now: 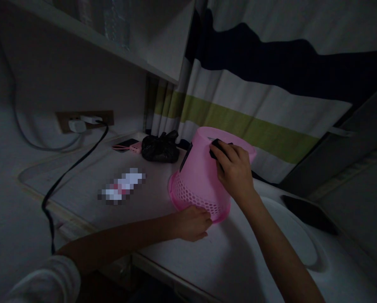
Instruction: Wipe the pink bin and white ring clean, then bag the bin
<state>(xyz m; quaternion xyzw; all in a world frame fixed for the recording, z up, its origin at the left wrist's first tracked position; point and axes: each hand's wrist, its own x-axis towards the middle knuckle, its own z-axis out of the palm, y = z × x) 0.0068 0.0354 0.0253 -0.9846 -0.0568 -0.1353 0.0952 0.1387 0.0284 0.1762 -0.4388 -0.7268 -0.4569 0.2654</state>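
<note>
A pink plastic basket (201, 176) with a perforated rim lies tilted, mouth down and toward me, on a pale desk (239, 261). My left hand (191, 223) curls around its lower rim at the front. My right hand (234, 170) rests on the upturned base, fingers pinched on a small dark object (216, 147) whose nature I cannot make out.
A black crumpled bag (159, 147) sits behind the basket, with a pink phone-like device (128, 146) left of it. A black cable (71, 168) runs from a wall socket (81, 122) across the desk. A dark flat object (308, 212) lies at right. A striped curtain (254, 113) hangs behind.
</note>
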